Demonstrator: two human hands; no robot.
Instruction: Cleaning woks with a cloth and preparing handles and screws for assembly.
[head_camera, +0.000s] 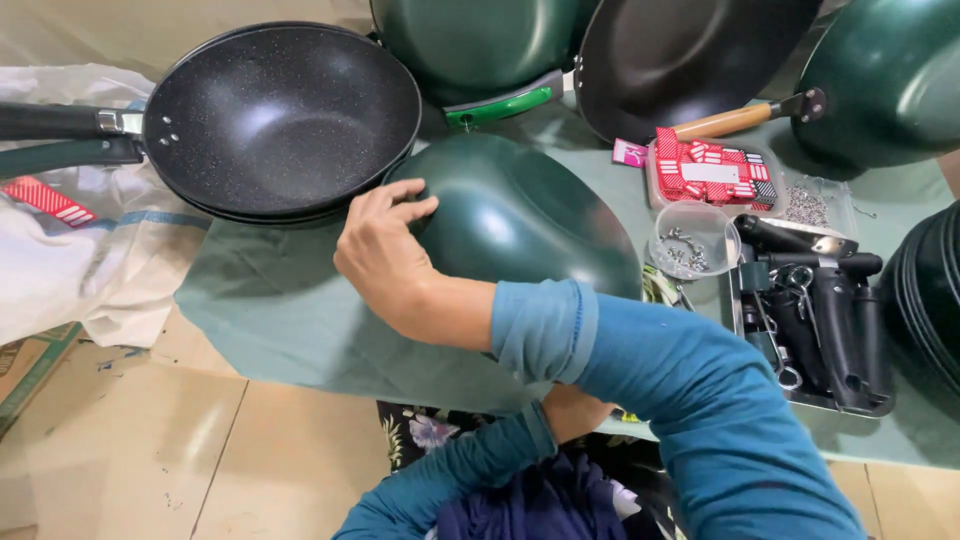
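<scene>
Head view: person at a desk (280, 310) covered in green cloth.
Right hand (380, 245): fingers curled on the rim of an upturned green wok (520, 220), centre.
Left hand: hidden, cannot tell.
Black wok (280, 120): ten o'clock.

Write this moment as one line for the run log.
right hand: grips green wok, upturned | left hand: mostly hidden under right arm | beside: black wok

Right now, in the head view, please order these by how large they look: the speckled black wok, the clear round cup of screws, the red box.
1. Speckled black wok, clearly largest.
2. Red box.
3. Clear round cup of screws; looks close to the red box, so this order is unsure.
</scene>
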